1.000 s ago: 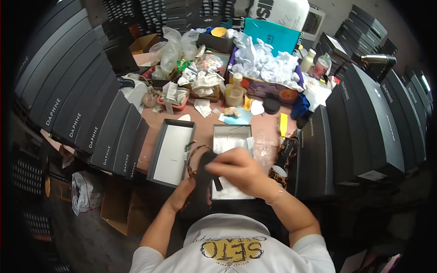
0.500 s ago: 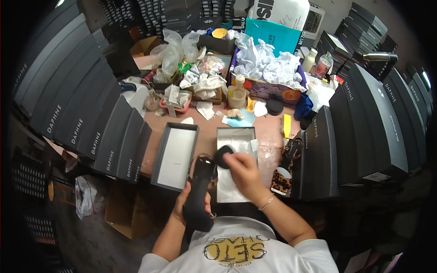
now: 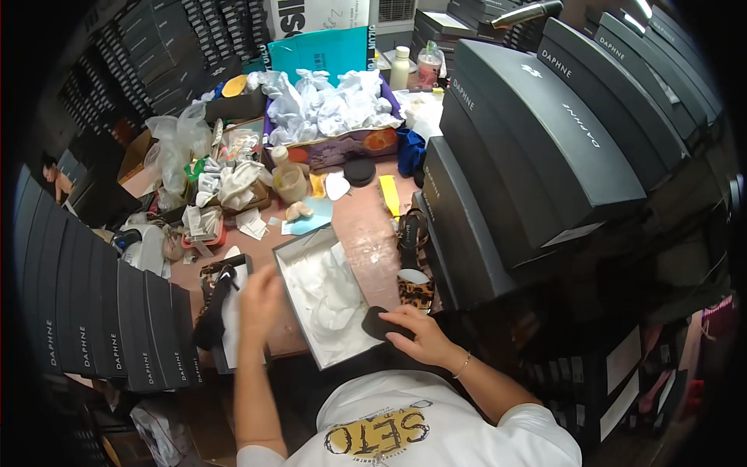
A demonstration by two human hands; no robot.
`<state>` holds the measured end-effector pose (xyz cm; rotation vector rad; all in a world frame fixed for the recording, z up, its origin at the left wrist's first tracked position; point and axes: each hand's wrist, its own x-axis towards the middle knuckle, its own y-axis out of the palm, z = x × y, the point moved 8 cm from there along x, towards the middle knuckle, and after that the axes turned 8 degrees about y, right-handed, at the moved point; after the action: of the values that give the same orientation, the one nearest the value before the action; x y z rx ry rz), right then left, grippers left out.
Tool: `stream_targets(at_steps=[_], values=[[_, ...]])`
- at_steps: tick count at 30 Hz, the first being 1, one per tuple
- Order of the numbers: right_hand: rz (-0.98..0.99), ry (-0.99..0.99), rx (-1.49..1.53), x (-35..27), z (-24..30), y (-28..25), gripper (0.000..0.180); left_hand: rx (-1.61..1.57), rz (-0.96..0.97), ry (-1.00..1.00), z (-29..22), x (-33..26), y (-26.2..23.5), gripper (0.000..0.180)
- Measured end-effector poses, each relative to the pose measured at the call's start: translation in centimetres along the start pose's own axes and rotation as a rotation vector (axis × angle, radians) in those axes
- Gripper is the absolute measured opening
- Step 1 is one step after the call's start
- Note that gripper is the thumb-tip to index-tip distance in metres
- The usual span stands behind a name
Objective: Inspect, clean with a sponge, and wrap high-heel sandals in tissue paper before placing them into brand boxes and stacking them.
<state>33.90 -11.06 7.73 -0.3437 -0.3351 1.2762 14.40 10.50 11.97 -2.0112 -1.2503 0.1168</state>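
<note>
One shoe (image 3: 210,327) lay in the left box (image 3: 232,331) near the desk (image 3: 366,249)'s front edge, another shoe (image 3: 415,291) unboxed. The right hand (image 3: 416,333) pinched a pad (image 3: 378,322); the left hand (image 3: 261,300)'s blurred grip was unclear.

A pink table (image 3: 372,249) sits in the middle, and its shiny top catches some light. A bright white light (image 3: 644,8) glows high up between one and two o'clock, a pale vent (image 3: 395,10) with slats is at twelve o'clock, and tall piles of dark boxes (image 3: 152,50) stand at the back near ten o'clock. Down at four o'clock the room is dim, and some pale-sided boxes (image 3: 622,359) sit there in the shadow.
</note>
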Motion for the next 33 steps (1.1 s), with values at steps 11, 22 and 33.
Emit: stream_targets(at_steps=[11, 22, 33], values=[[-0.144, 0.017, 0.008, -4.4, 1.7, -5.3, 0.04, -0.384, 0.128, -0.143, -1.1, 3.1, 32.2, 0.096], [-0.612, 0.044, 0.057, 13.1, -1.4, -4.4, 0.041, -1.711, 0.221, -0.487, 2.5, 0.5, 8.6, 0.075], [-0.28, 0.219, -1.044, 37.0, -15.4, -5.4, 0.037, -1.812, -0.24, -0.615, 6.9, -2.9, 4.3, 0.064]])
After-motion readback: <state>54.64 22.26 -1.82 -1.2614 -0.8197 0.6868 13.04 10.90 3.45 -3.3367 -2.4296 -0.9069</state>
